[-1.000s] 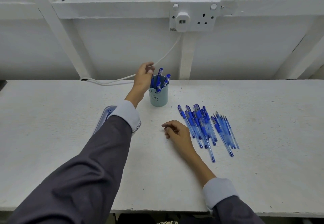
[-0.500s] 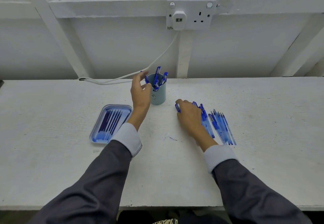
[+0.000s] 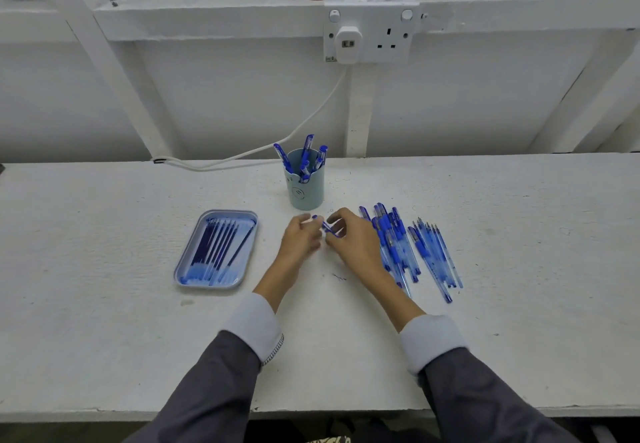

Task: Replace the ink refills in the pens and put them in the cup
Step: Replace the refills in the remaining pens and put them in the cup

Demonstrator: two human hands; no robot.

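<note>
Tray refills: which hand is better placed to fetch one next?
Left, probably. The tray lies on the side of the left hand, nothing between; the right hand grips the pen and would have to cross over.

Deep blue pen [image 3: 327,227] up front; pale teal cup [image 3: 307,190]; clear-and-blue pens [image 3: 398,245] heaped on the white table [image 3: 104,321]; light blue tray [image 3: 231,213], navy refills [image 3: 218,245]; grey sleeves [image 3: 207,390], pale cuffs [image 3: 254,324].

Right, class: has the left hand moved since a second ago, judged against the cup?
Yes. The left hand has come away from the cup, back toward the person, and now holds a pen with the right hand.
</note>
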